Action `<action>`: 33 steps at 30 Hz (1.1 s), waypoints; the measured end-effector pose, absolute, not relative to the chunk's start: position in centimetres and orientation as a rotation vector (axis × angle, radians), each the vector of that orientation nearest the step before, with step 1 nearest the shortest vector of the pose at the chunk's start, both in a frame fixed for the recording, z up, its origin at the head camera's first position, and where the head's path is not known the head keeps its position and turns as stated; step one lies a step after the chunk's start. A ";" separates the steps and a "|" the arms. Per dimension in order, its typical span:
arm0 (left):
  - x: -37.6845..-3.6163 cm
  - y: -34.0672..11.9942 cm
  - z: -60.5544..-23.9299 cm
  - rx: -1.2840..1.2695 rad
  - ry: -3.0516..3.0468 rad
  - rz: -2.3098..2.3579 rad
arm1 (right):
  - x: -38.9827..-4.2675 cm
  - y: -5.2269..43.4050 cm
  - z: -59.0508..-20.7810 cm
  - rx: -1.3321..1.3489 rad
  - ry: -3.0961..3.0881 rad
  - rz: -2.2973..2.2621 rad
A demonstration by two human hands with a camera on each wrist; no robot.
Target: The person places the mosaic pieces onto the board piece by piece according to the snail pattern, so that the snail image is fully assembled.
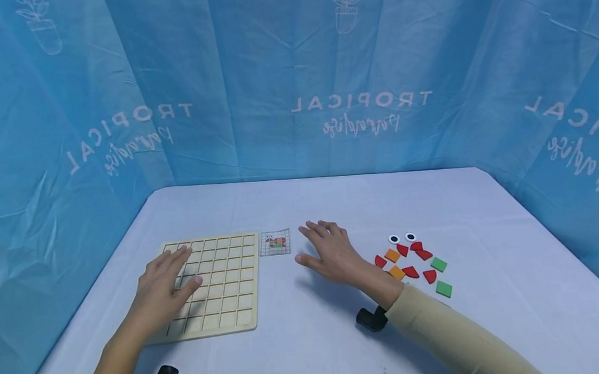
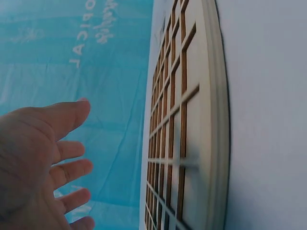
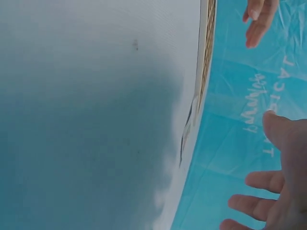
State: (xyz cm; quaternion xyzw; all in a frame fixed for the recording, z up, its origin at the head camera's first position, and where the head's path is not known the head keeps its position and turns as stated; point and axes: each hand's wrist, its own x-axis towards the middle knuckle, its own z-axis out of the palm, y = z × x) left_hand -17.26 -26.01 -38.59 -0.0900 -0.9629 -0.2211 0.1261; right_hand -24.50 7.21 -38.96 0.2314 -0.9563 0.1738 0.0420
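A pale wooden grid board [image 1: 224,298] [image 2: 192,143] lies on the white table [image 1: 311,338]. My left hand [image 1: 167,282] [image 2: 43,158] hovers flat over the board's left part, fingers straight and spread, holding nothing. To the board's right, my right hand [image 1: 331,252] [image 3: 278,182] hangs open above the bare table, fingers spread. A small pattern card [image 1: 275,243] [image 3: 187,136] lies just past the board's far right corner, between the hands. Several red, orange and green flat pieces [image 1: 413,263] and two round eye pieces [image 1: 401,238] lie to the right of my right hand.
Blue printed curtains [image 1: 291,76] close in the table at the back and on both sides. The table's front part is bare white cloth.
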 end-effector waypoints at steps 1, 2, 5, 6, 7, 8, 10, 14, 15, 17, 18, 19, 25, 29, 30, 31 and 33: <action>-17.3 -26.3 -38.7 -0.260 -2.806 -0.661 | -24.6 7.1 -39.0 0.720 -2.918 0.551; -17.2 -26.6 -38.7 -0.261 -2.810 -0.683 | -24.7 7.0 -39.0 0.733 -2.906 0.572; -17.2 -27.5 -38.8 -0.258 -2.817 -0.744 | -25.1 6.8 -39.1 0.763 -2.879 0.625; -17.2 -27.7 -38.8 -0.253 -2.816 -0.761 | -25.3 6.6 -39.1 0.773 -2.870 0.633; -17.2 -28.0 -38.8 -0.244 -2.819 -0.776 | -25.4 6.5 -39.1 0.778 -2.865 0.647; -17.1 -28.2 -38.9 -0.235 -2.828 -0.796 | -25.5 6.4 -39.1 0.780 -2.863 0.660; -17.2 -28.7 -38.9 -0.199 -2.855 -0.836 | -25.8 6.2 -39.1 0.778 -2.865 0.688; -17.2 -29.5 -39.2 -0.138 -2.914 -0.883 | -26.3 5.6 -39.1 0.773 -2.863 0.744; -17.2 -29.7 -39.2 -0.133 -2.924 -0.898 | -26.4 5.5 -39.2 0.775 -2.862 0.753; -17.2 -30.2 -39.3 -0.153 -2.927 -0.938 | -26.7 5.3 -39.2 0.778 -2.859 0.764; -17.2 -30.4 -39.3 -0.163 -2.927 -0.966 | -26.8 5.2 -39.3 0.782 -2.858 0.770; -17.2 -30.7 -39.4 -0.174 -2.928 -0.996 | -26.9 5.0 -39.3 0.784 -2.860 0.775; -17.3 -32.4 -39.9 -0.255 -2.906 -1.108 | -27.6 4.3 -39.4 0.761 -2.898 0.834; -17.3 -33.4 -40.1 -0.240 -2.924 -1.142 | -28.1 3.9 -39.7 0.723 -2.929 0.876; -17.3 -33.6 -40.1 -0.239 -2.927 -1.157 | -28.3 3.8 -39.7 0.712 -2.935 0.888; -17.4 -33.8 -40.2 -0.232 -2.932 -1.166 | -28.4 3.7 -39.8 0.703 -2.941 0.898; -17.5 -34.2 -40.2 -0.233 -2.935 -1.186 | -28.7 3.5 -39.9 0.686 -2.951 0.920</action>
